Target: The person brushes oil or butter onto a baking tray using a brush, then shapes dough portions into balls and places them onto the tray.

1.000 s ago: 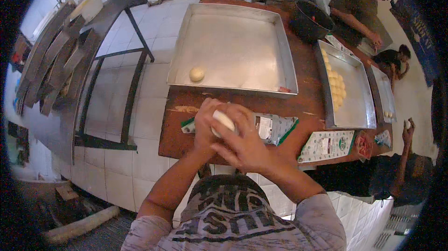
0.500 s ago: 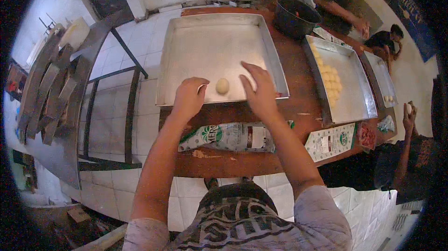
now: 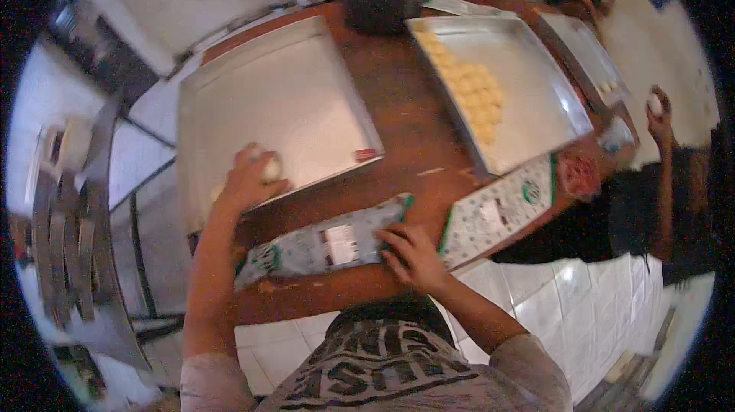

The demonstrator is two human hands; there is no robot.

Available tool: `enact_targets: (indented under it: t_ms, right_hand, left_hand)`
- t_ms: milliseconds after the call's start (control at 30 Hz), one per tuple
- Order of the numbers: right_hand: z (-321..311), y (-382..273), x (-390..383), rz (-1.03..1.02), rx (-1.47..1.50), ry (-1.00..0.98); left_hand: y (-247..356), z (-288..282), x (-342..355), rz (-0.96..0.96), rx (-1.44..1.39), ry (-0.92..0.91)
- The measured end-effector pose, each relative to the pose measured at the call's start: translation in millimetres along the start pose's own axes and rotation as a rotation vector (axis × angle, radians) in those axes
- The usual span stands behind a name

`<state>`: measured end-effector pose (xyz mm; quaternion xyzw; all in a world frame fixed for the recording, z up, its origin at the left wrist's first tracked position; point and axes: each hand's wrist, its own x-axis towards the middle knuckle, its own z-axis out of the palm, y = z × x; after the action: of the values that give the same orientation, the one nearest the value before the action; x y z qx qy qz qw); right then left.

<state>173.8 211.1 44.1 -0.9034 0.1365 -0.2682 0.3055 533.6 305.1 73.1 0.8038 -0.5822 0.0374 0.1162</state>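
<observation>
Head view: left hand lay on the near edge of the big metal tray, fingers curled around a pale dough ball. Right hand rested palm-down, fingers spread, on the end of a green-and-white packet lying on the brown surface. Second tray held rows of dough balls.

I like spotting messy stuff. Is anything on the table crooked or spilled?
Nothing is spilled. The metal tray under the left hand sits askew, and the printed bag under the right hand lies slanted across the table edge.
</observation>
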Motion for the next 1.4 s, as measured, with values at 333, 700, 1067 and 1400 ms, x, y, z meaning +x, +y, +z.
enact_targets:
  t_ms: [333, 700, 1067, 1400]
  right_hand:
    - [2, 9, -6, -0.005, 0.033, -0.059]
    - [13, 15, -10, -0.018, 0.061, 0.024]
    - [-2, -4, 2, 0.051, -0.053, -0.012]
    - [48, -147, 55, 0.059, 0.725, -0.629]
  left_hand:
    - [311, 23, 164, 0.691, -0.415, -0.147]
    - [352, 41, 178, 0.574, -0.686, -0.388]
    - [194, -149, -21, -0.105, -1.353, -0.210]
    - [133, -69, -261, -0.860, -1.115, 0.411]
